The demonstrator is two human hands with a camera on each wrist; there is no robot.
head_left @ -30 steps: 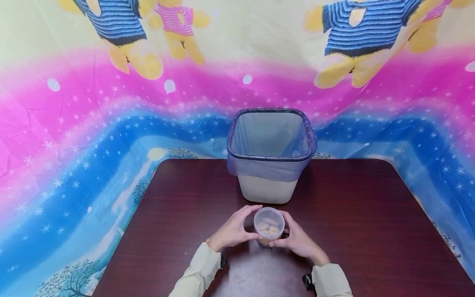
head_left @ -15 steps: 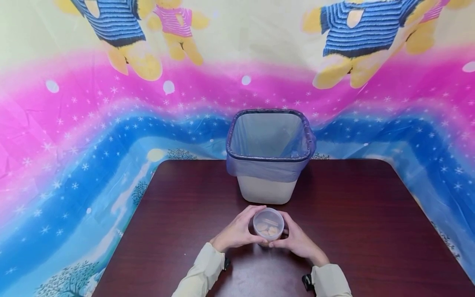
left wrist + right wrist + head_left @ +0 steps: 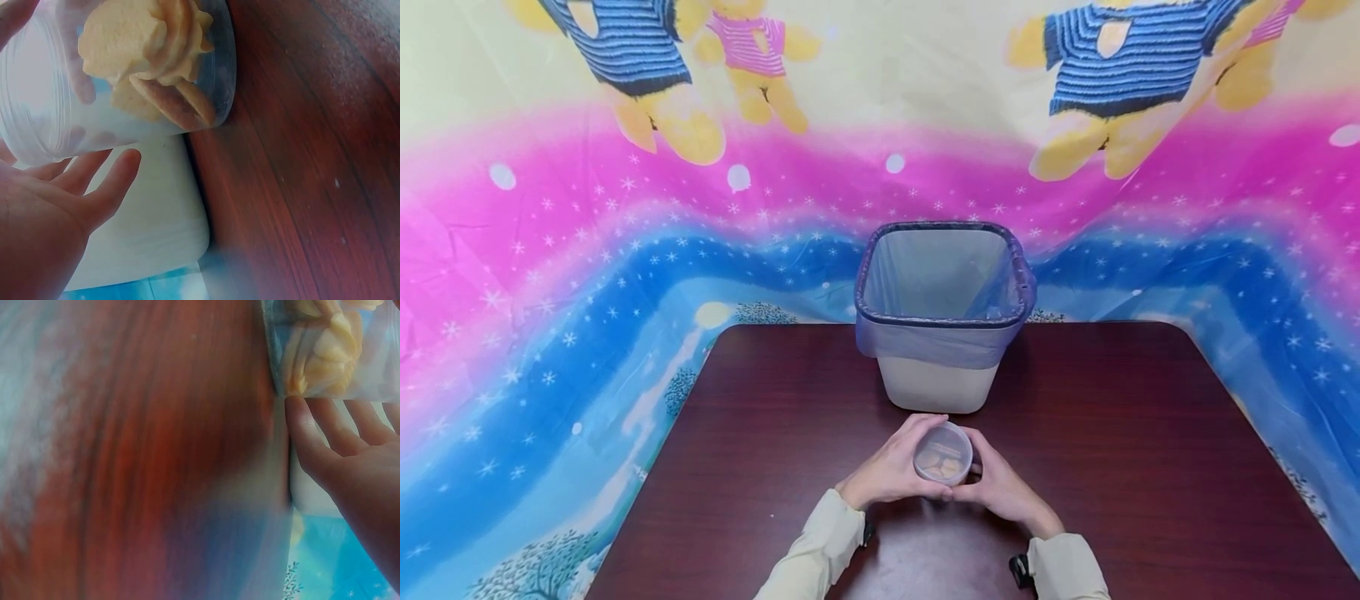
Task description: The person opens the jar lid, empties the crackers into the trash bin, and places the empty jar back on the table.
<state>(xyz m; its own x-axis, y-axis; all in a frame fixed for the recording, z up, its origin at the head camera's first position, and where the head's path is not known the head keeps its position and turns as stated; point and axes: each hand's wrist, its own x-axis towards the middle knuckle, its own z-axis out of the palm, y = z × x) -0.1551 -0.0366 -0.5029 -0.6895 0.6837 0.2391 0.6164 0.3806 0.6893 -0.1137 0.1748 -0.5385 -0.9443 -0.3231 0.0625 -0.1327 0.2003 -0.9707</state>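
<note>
A clear plastic jar (image 3: 943, 450) of cookies stands upright on the table, between my two hands. Through its wall the left wrist view shows piped, ridged cookies (image 3: 125, 40) near the bottom. My left hand (image 3: 891, 468) holds the jar's left side, thumb in front and fingers reaching round the back. From the right, my right hand (image 3: 1002, 490) grips it too, thumb at the front close to the left thumb. In the right wrist view the fingers (image 3: 303, 422) lie along the jar's side, and part of the jar is outside that picture.
Just behind the jar stands a whitish bin (image 3: 936, 383) lined with a purple-blue bag, its mouth facing up. The dark red wooden table (image 3: 760, 433) spreads to both sides. A printed cloth (image 3: 775, 183) with bears hangs along the back and sides.
My left hand has moved right and closed in round the jar, its thumb sliding across the front toward the right thumb. The right hand keeps nearly the same place.
</note>
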